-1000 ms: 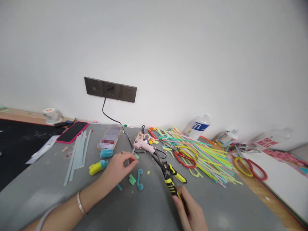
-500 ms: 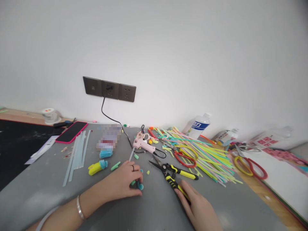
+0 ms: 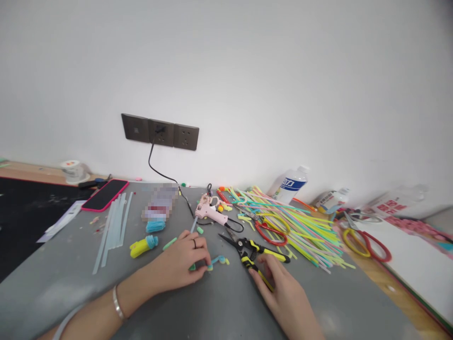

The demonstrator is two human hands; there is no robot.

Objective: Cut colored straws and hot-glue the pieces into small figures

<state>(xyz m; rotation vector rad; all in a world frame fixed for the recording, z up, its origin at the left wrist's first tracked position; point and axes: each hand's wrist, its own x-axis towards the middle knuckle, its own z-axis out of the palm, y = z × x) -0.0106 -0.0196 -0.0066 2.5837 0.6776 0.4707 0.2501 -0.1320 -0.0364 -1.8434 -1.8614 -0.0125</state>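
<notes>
My left hand point(image 3: 189, 257), a ring on one finger, is closed with its fingertips at a small blue-green pipe cleaner piece point(image 3: 210, 267). A green bit shows under its fingers, partly hidden. Just beyond the fingertips a short blue fuzzy piece point(image 3: 221, 259) with a yellow-green end lies on the grey table. On the right, my right hand point(image 3: 283, 288) is closed around the lower handle of black-and-yellow pruning shears point(image 3: 247, 264). Their blades are spread and point up-left. Behind my left hand are a pink glue gun point(image 3: 212, 215) with a glue stick and a green piece point(image 3: 170, 243).
Pastel pipe cleaners point(image 3: 293, 226) lie in a heap at right, with red-and-yellow scissors point(image 3: 271, 233) on it. A yellow-and-blue fuzzy bundle point(image 3: 143, 246), glue sticks point(image 3: 115, 222) and a phone point(image 3: 106, 194) are at left. A bottle point(image 3: 290, 184) leans by the wall.
My left fingers have drawn slightly back to the left, and the blue piece with the yellow-green end now shows beyond them. My right hand has slid further up the shears' handle.
</notes>
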